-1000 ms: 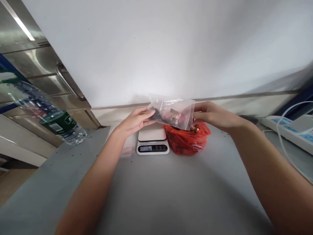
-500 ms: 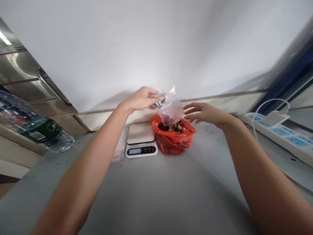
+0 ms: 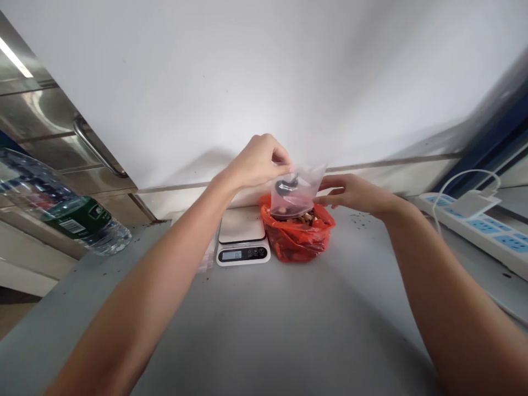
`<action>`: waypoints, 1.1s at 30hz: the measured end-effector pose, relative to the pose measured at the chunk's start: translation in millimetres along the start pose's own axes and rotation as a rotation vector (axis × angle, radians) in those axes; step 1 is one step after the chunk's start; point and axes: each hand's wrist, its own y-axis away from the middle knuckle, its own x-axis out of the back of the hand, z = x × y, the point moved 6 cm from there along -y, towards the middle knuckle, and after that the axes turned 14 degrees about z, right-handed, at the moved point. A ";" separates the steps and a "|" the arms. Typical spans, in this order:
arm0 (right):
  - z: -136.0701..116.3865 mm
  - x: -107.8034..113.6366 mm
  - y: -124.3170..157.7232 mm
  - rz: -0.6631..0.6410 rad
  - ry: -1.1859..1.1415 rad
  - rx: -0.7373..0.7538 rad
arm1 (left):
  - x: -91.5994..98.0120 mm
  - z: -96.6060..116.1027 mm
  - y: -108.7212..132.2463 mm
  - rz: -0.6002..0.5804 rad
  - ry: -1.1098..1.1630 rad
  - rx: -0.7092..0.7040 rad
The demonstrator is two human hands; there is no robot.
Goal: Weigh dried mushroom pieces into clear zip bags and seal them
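Observation:
My left hand (image 3: 266, 160) pinches the upper left edge of a clear plastic bag (image 3: 295, 202). A dark, shiny piece shows inside the bag, too unclear to name. The bag hangs over the mouth of a red plastic bag (image 3: 296, 242), which is filled with small brown and pale chunks (image 3: 307, 219). My right hand (image 3: 350, 193) is at the clear bag's right edge with its fingers apart; whether it touches the bag I cannot tell. Left of the red bag stands a white digital scale (image 3: 242, 228) with a bare plate, its display reading zero.
Several flat clear bags (image 3: 205, 261) lie left of the scale, partly behind my left forearm. A large water bottle (image 3: 88, 217) is at the left. A white power strip (image 3: 490, 228) with a plugged-in charger (image 3: 474, 203) lies at the right. A white wall (image 3: 264, 82) rises behind.
My left hand has moved right and turned over, fingers now pointing down on the clear bag. The bag has come down a little with its dark piece. My right hand stays nearly in place.

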 end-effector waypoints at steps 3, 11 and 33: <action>-3.8 -2.1 -1.2 0.011 -0.013 0.071 | -3.6 0.4 3.1 0.007 -0.016 -0.036; -5.9 -5.1 1.6 -0.027 0.074 0.086 | 8.7 -4.6 3.3 0.073 0.112 -0.006; -56.2 -40.9 10.5 0.137 -0.394 0.142 | 73.4 -80.6 84.7 0.576 0.277 0.388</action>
